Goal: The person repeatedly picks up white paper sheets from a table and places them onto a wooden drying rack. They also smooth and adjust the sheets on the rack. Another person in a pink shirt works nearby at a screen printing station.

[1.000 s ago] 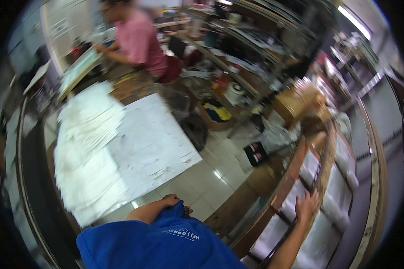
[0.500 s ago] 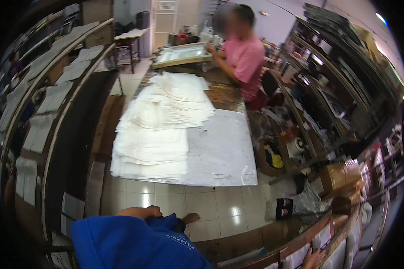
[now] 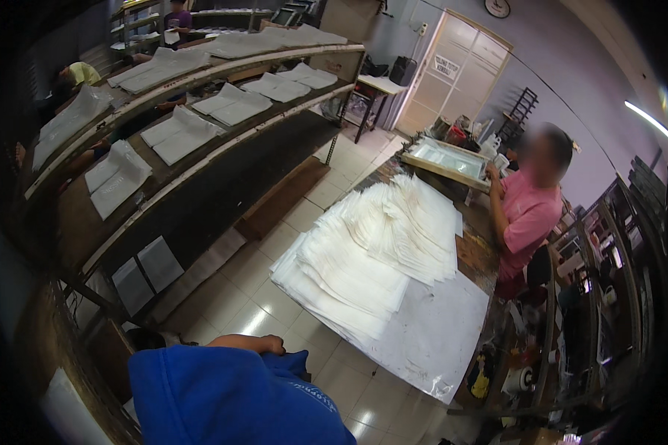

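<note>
White sheets (image 3: 341, 282) lie in loose, fanned layers on the table (image 3: 441, 326), ahead of you and to the right of your left hand (image 3: 273, 345). Nearest to you, the blue shirt (image 3: 223, 400) is soft cloth with loose folds. Your left hand is at the shirt's front, well apart from the sheets, with its fingers drawn in toward the palm; you cannot tell whether they pinch the cloth. Your right hand is not in view. Below lies the floor (image 3: 263, 300), of glossy pale tiles. Beyond it, note the table's near end: a flat, whitish covering, creased and marked with dark specks. Treat the sheets as light singly and weighty in bulk. They look thin and limp, with a faint sheen; expect layers to slide over one another and edges to crease. Take hold of a small batch by the near edge, thumb above and fingers beneath, and support the middle with your other palm. Farther along, the upper layers spread into curved, ruffled fans, likely harder to square up. To the left, a long rack (image 3: 200, 188) carries paired white pieces (image 3: 182, 133) on dark, flat shelves. Past the pile, a tilted framed screen (image 3: 453, 159) has a wooden border around a pale greenish pane; a co-worker (image 3: 534, 219) in pink has a hand at its edge. At the back stands a pale door (image 3: 453, 78)
</note>
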A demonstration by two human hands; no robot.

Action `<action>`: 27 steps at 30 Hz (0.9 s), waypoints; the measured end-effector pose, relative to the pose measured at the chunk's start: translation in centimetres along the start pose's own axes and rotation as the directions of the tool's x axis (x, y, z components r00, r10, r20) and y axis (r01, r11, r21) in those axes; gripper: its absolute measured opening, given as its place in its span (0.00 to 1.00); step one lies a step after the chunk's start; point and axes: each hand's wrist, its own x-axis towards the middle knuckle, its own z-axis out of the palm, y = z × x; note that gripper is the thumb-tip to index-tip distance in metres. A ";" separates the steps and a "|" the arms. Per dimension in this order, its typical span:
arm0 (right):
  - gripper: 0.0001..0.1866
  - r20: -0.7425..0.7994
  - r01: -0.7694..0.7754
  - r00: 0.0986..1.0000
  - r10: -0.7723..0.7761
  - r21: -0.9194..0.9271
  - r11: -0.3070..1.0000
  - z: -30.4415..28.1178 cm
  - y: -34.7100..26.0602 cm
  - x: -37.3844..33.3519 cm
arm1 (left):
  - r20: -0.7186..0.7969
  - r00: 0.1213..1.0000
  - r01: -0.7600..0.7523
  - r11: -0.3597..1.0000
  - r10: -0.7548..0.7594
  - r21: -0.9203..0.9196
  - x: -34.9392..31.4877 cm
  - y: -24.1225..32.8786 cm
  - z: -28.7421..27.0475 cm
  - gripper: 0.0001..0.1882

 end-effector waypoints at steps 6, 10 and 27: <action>0.25 -0.003 -0.025 1.000 0.025 0.068 0.997 2.9 1.9 0.5 | 0.067 0.998 0.002 0.999 -0.005 0.041 4.3 -0.7 -1.5 0.31; 0.25 0.079 -0.187 0.980 0.182 0.073 0.980 3.7 8.8 -6.1 | 0.220 0.950 -0.246 0.966 0.223 0.083 7.1 0.3 -0.8 0.33; 0.22 0.262 -0.579 0.776 0.574 -0.066 0.813 2.2 10.6 -11.4 | 0.731 0.233 -0.748 0.598 0.642 -0.287 -6.1 41.0 11.5 0.18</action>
